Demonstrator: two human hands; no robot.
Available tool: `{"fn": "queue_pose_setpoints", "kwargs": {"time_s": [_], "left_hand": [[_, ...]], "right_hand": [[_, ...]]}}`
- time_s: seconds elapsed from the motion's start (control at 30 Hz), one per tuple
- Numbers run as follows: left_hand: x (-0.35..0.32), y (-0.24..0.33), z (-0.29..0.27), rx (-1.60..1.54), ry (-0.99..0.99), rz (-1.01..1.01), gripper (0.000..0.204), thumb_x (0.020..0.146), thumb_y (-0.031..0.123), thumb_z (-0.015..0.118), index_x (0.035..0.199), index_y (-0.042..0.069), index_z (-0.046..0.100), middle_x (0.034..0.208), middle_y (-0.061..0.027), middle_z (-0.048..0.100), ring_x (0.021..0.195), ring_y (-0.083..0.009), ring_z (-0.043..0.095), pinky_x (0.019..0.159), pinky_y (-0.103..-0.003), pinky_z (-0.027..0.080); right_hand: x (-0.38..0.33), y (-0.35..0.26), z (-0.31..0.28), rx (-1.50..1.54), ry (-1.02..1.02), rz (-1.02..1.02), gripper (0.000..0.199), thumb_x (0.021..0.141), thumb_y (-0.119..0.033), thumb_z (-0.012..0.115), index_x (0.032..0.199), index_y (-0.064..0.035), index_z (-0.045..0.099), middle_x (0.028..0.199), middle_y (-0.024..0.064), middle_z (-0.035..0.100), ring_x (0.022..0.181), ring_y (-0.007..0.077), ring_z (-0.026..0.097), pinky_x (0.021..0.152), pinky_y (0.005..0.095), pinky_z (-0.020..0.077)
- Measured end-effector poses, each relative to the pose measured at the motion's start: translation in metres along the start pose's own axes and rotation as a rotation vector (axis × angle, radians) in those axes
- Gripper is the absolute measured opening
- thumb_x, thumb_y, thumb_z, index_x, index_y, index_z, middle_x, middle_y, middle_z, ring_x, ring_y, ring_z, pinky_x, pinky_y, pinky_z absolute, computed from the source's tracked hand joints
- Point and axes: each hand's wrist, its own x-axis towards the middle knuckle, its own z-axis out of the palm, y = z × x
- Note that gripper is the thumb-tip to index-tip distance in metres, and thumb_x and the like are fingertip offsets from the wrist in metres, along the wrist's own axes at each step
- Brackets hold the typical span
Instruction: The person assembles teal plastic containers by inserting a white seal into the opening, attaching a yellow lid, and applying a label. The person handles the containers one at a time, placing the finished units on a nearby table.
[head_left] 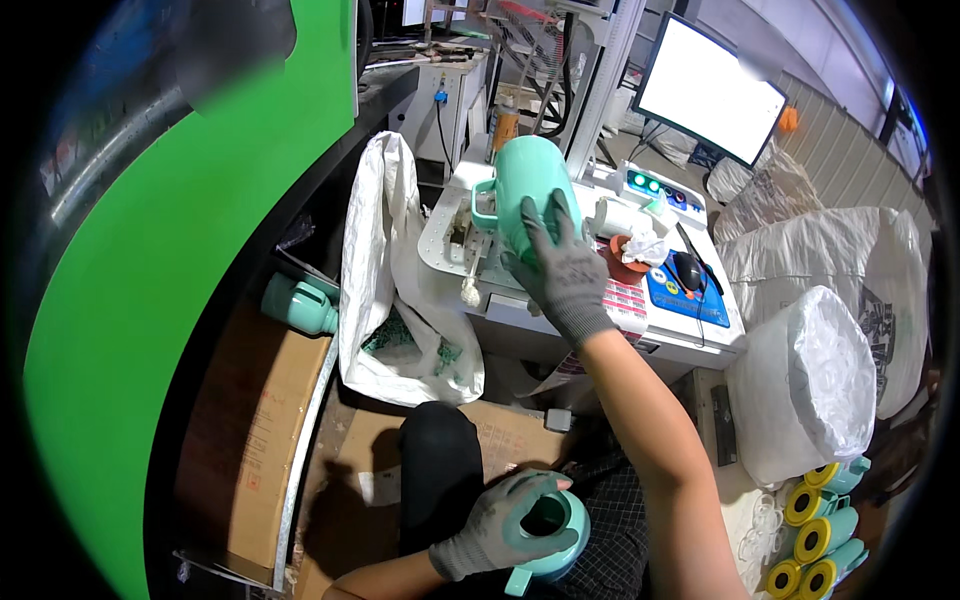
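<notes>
My right hand (567, 268), in a grey knit glove, is closed round the lower part of a mint-green jug (532, 170). This jug is tilted above the white workbench (480, 290), its handle pointing left. Low in front of me, my left hand (485, 522), gloved too, grips a second mint-green jug (574, 532) near its rim. That one shows a dark round opening facing up and its handle toward the lower edge. It is close to my lap. A metal fixture plate (440, 245) lies below and left of the raised jug.
A white woven sack (375, 240) stands left of the bench, beside a green machine panel (130, 310). Another jug (300, 304) lies by a cardboard box (275, 450). Right are a monitor (710, 88), mouse (687, 269), plastic-lined bag (800, 390) and several yellow-ended jugs (813, 540).
</notes>
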Motion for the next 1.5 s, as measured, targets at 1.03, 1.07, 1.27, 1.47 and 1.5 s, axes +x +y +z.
{"fn": "queue_pose_setpoints", "kwargs": {"time_s": [1.03,1.07,1.27,1.47,1.5], "left_hand": [[0.007,-0.050,-0.018,0.122,-0.138,-0.080,0.073,0.088,0.031,0.069,0.145,-0.007,0.045,0.139,-0.0145,0.051,0.129,-0.0261,0.049,0.114,-0.042,0.036],[0.012,-0.049,-0.014,0.061,-0.183,-0.101,0.073,0.088,0.030,0.069,0.145,-0.007,0.045,0.140,-0.0145,0.051,0.130,-0.0264,0.048,0.115,-0.042,0.035],[0.032,-0.013,0.006,0.160,-0.359,-0.098,0.064,0.093,0.024,0.077,0.145,-0.001,0.048,0.142,-0.0208,0.052,0.133,-0.0344,0.049,0.115,-0.045,0.038],[0.042,-0.004,0.004,0.511,-0.438,0.231,0.058,0.096,0.030,0.073,0.141,-0.001,0.053,0.142,-0.0244,0.052,0.132,-0.0393,0.050,0.114,-0.048,0.038],[0.041,0.007,-0.001,0.573,-0.445,0.282,0.056,0.097,0.031,0.072,0.140,-0.001,0.055,0.142,-0.0251,0.052,0.131,-0.0401,0.051,0.113,-0.048,0.038]], "right_hand": [[-0.631,0.128,-0.254,-0.442,0.460,1.177,0.028,0.095,-0.005,0.059,0.122,-0.0017,0.064,0.116,0.0232,0.066,0.104,0.0425,0.064,0.091,0.0454,0.0527],[-0.654,0.130,-0.281,-0.574,0.448,1.237,0.028,0.093,-0.002,0.056,0.119,-0.0010,0.064,0.115,0.0226,0.065,0.104,0.0423,0.063,0.092,0.0453,0.0518],[-0.787,0.068,-0.299,-0.898,-0.168,1.616,0.024,0.085,-0.020,0.065,0.104,-0.0057,0.065,0.121,0.0203,0.059,0.114,0.0422,0.056,0.092,0.0530,0.0514],[-0.744,0.082,-0.309,-1.018,-0.051,1.530,0.025,0.080,-0.020,0.075,0.097,-0.0066,0.061,0.108,0.0152,0.060,0.101,0.0378,0.058,0.082,0.0491,0.0523],[-0.723,0.089,-0.312,-0.907,0.064,1.451,0.029,0.080,-0.019,0.077,0.099,-0.0066,0.060,0.107,0.0151,0.059,0.098,0.0360,0.059,0.081,0.0464,0.0523]]}}
